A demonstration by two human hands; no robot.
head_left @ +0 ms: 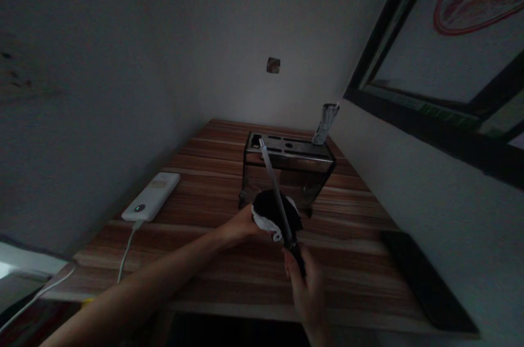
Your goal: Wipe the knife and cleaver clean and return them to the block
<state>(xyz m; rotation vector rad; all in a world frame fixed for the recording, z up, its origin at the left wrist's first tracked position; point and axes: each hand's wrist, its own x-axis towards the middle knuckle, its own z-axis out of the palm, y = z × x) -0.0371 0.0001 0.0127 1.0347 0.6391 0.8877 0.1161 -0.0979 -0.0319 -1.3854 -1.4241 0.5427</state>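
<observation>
My right hand [308,287] is closed round the dark handle of a knife [275,189], whose long blade points up and away toward a metal knife block [286,167] on the wooden table [213,172]. My left hand [241,224] grips a bunched black and white cloth [270,213] pressed against the lower part of the blade. The blade tip is close to the slots at the block's left end.
A white power bank [152,196] with a white cable [125,251] lies on the table at the left. A flat black slab [426,279] rests at the right edge by the wall. A crumpled silvery packet [325,123] stands behind the block. A framed picture [450,36] hangs on the right wall.
</observation>
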